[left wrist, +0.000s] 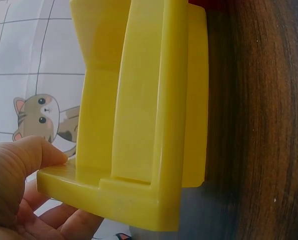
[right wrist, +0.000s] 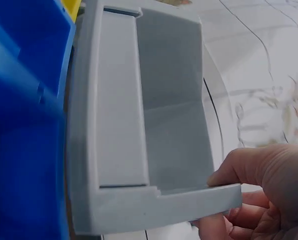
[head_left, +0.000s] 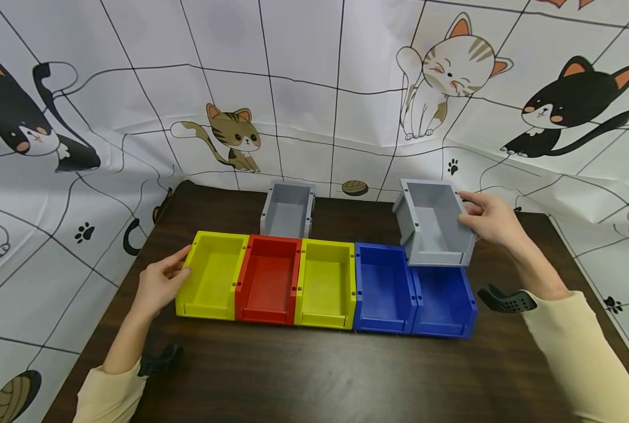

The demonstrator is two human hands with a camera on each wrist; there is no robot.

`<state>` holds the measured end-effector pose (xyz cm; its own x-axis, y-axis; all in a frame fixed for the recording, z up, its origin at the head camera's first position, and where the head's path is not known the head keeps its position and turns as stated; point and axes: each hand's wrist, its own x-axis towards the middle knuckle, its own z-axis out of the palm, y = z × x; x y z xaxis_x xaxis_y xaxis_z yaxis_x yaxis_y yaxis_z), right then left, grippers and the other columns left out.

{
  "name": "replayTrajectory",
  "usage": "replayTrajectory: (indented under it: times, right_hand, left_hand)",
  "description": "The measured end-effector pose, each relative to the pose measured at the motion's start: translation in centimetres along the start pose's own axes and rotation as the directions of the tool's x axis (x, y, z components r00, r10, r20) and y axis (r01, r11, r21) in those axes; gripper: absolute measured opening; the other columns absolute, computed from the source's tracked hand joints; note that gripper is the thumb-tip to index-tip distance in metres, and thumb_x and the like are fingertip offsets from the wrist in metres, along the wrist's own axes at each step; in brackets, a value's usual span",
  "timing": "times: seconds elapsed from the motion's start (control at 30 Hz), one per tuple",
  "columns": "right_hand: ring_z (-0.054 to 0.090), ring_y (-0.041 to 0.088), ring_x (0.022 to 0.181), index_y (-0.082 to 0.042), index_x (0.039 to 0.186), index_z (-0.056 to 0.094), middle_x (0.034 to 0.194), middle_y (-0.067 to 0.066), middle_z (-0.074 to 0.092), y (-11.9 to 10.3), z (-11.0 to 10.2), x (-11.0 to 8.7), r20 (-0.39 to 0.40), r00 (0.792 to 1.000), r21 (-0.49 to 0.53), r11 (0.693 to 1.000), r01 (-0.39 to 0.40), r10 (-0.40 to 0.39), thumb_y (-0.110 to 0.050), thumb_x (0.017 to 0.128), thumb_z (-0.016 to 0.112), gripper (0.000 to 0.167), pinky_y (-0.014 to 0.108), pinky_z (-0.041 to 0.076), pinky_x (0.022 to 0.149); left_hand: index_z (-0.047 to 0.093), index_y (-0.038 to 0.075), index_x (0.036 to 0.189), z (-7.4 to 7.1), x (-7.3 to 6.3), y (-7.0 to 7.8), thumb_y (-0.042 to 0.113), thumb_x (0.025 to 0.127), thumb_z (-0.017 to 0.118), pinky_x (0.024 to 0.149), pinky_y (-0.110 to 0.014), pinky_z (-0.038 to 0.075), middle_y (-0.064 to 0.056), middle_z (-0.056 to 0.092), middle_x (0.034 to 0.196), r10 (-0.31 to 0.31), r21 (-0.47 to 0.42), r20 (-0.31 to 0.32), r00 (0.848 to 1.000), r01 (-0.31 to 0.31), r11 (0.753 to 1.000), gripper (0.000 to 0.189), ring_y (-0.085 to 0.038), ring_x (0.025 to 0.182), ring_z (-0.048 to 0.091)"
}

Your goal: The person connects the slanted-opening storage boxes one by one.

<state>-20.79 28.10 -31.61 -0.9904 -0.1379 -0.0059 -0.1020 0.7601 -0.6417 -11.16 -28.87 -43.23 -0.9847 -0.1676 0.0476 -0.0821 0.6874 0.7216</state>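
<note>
A row of plastic bins stands on the dark table: a left yellow bin (head_left: 216, 273), a red bin (head_left: 271, 279), another yellow bin (head_left: 327, 282), and two blue bins (head_left: 383, 288). My left hand (head_left: 158, 283) pinches the left side wall of the end yellow bin, thumb on the inside in the left wrist view. With my right hand (head_left: 489, 218) I hold a grey bin (head_left: 436, 220) by its right wall, thumb inside and fingers outside. That grey bin overlaps the back of the rightmost blue bin (head_left: 444, 302) in the head view. Whether they touch I cannot tell.
A second grey bin (head_left: 289, 211) stands behind the red and middle yellow bins. Behind the wood-grain table (head_left: 304, 376) hangs a white sheet (head_left: 304, 117) with cat drawings and grid lines. It also runs down both sides.
</note>
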Motion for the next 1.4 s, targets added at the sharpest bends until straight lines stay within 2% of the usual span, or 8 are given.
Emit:
replayTrajectory:
  times: [0.17,0.4,0.5,0.6,0.7,0.83,0.93,1.4]
  right_hand:
    - [0.055,0.001,0.059,0.011,0.135,0.04,0.087,0.021,0.067,2.5,-1.5,-2.6,-0.055,0.998,-0.047,0.999,-0.017,0.015,-0.004,0.086,0.056,0.054,0.026,0.049,0.045]
    - [0.052,0.001,0.053,0.014,0.135,0.037,0.069,-0.019,0.061,5.9,-3.3,-5.4,-0.084,0.996,0.014,0.999,-0.036,0.037,-0.002,0.088,0.055,0.053,0.023,0.043,0.041]
    - [0.052,-0.001,0.052,0.015,0.136,0.036,0.067,-0.027,0.058,7.2,-3.8,-6.5,-0.1,0.995,0.071,0.997,-0.022,0.029,0.0,0.088,0.055,0.053,0.021,0.042,0.04]
    - [0.052,-0.002,0.051,-0.002,0.138,0.044,0.067,-0.027,0.059,8.2,-4.2,-7.6,-0.125,0.992,0.136,0.991,-0.001,0.018,0.003,0.087,0.055,0.053,0.019,0.04,0.04]
    - [0.052,-0.002,0.051,-0.006,0.139,0.045,0.067,-0.026,0.059,8.9,-4.5,-8.5,-0.135,0.991,0.112,0.994,-0.009,0.024,0.002,0.088,0.055,0.053,0.019,0.04,0.04]
    - [0.052,0.0,0.051,0.015,0.135,0.036,0.066,-0.025,0.057,9.6,-4.4,-9.5,-0.136,0.99,-0.001,0.999,-0.041,0.041,0.002,0.089,0.054,0.051,0.021,0.041,0.04]
    - [0.052,0.0,0.05,0.02,0.131,0.036,0.065,-0.024,0.056,10.4,-4.2,-10.2,-0.133,0.991,-0.04,0.998,-0.037,0.032,0.003,0.088,0.053,0.049,0.021,0.041,0.04]
    - [0.054,-0.001,0.053,0.014,0.132,0.04,0.067,-0.025,0.058,12.2,-2.9,-11.5,-0.113,0.993,0.025,0.999,-0.041,0.044,0.004,0.087,0.056,0.049,0.019,0.044,0.043]
  left_hand:
    - [0.049,0.004,0.136,0.0,0.0,-0.1,0.006,0.09,0.052,0.069,-0.034,0.056,-0.03,0.061,0.11,0.017,0.002,0.003,1.0,-0.017,1.0,0.046,-0.037,0.094,0.062]
    - [0.048,0.005,0.137,-0.1,0.0,-0.1,0.007,0.091,0.052,0.066,-0.025,0.054,-0.029,0.061,0.11,0.015,-0.01,0.014,1.0,-0.015,1.0,0.046,-0.036,0.094,0.061]
    - [0.048,0.005,0.137,-0.1,0.0,-0.2,0.007,0.091,0.052,0.064,-0.022,0.053,-0.029,0.061,0.109,0.017,-0.013,0.016,1.0,-0.017,1.0,0.046,-0.036,0.094,0.061]
    - [0.048,0.004,0.137,0.0,0.0,-0.3,0.007,0.091,0.052,0.062,-0.02,0.052,-0.029,0.062,0.108,0.021,-0.015,0.014,1.0,-0.021,1.0,0.046,-0.036,0.093,0.061]
    - [0.048,0.004,0.137,0.0,0.0,-0.2,0.006,0.091,0.052,0.063,-0.02,0.052,-0.029,0.062,0.108,0.022,-0.016,0.012,1.0,-0.022,1.0,0.046,-0.036,0.093,0.061]
    - [0.048,0.004,0.137,0.0,0.0,-0.1,0.006,0.091,0.052,0.064,-0.021,0.052,-0.03,0.061,0.109,0.022,-0.018,0.015,1.0,-0.022,1.0,0.046,-0.035,0.093,0.061]
    - [0.048,0.004,0.137,0.0,0.1,-0.1,0.006,0.091,0.052,0.063,-0.02,0.052,-0.03,0.061,0.109,0.021,-0.019,0.017,1.0,-0.021,1.0,0.046,-0.034,0.093,0.06]
    - [0.046,0.004,0.138,0.0,0.0,0.1,0.007,0.092,0.051,0.065,-0.026,0.055,-0.031,0.059,0.112,0.006,-0.02,0.029,1.0,-0.006,1.0,0.046,-0.035,0.094,0.06]
